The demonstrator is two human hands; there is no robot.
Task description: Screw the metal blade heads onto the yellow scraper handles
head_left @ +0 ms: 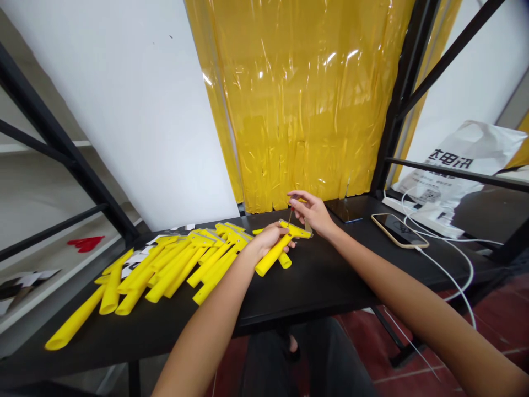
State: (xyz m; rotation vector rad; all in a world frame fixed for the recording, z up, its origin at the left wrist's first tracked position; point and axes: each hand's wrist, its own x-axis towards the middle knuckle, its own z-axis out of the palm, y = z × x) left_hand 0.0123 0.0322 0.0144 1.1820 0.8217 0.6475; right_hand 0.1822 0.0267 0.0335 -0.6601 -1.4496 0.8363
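A yellow scraper with a T-shaped head is gripped in my left hand, its hollow handle end pointing down toward me. My right hand is above the head, fingers pinched on a thin screwdriver that stands nearly upright with its tip at the scraper head. The tip's exact contact point is too small to make out. Under the held scraper lies another yellow scraper, partly hidden by it and by my left hand. To the left, several more yellow scrapers lie in an overlapping pile.
The black table is framed by dark metal bars. Rightward lie a charging phone, white cables, a power strip and a white plastic bag. A dark flat device rests near the yellow strip curtain.
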